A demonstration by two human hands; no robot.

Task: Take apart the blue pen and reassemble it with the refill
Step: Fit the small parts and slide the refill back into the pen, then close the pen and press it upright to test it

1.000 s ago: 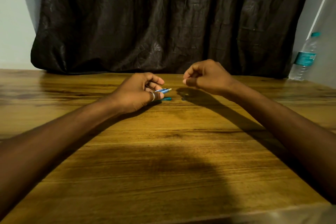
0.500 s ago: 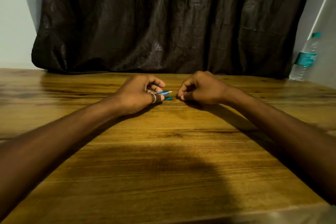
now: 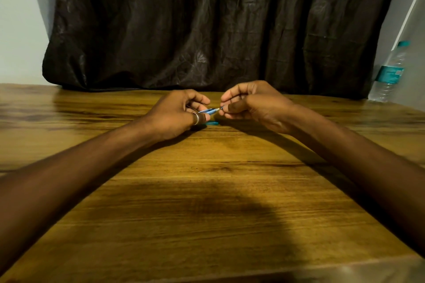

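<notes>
Dark curtain point(image 3: 207, 25) hangs behind the wooden desk point(image 3: 207, 190), with a water bottle point(image 3: 388, 71) at its far right edge. The left hand point(image 3: 177, 115) grips the blue pen point(image 3: 208, 111) just above the desk, tip pointing right. The right hand point(image 3: 250, 103), a second ago apart and then down at the desk, has risen and now pinches at the pen's tip; what it holds is too small to tell. A small blue piece point(image 3: 212, 123) lies below. Judgement: the parts are being joined or separated at the tip.
</notes>
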